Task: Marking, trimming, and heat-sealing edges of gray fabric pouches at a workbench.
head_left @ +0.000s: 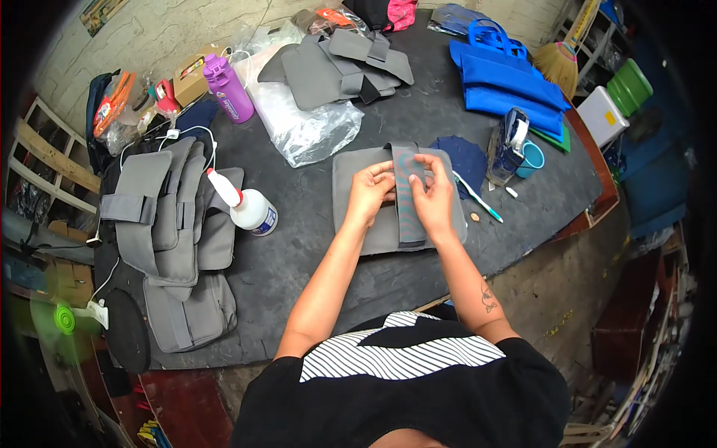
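Note:
A flat grey padded fabric piece [355,170] with rounded corners lies in front of me on the dark table. A wide grey strap [407,216] runs down over its middle. At the strap's left edge, my left hand [369,196] has its fingers curled in and closed on that edge; the fingertips are partly hidden. My right hand [435,200] rests over the strap's right side. Its thumb and bent fingers are apart, with the thumb against the strap's surface and nothing visibly gripped.
Grey padded pieces [142,246] are stacked at left beside a white spray bottle [254,212]. More grey pieces [317,75] lie on clear plastic [321,134], near a purple bottle [230,93]. At right are blue bags [508,78], a light-blue cup [530,159] and a toothbrush [478,196].

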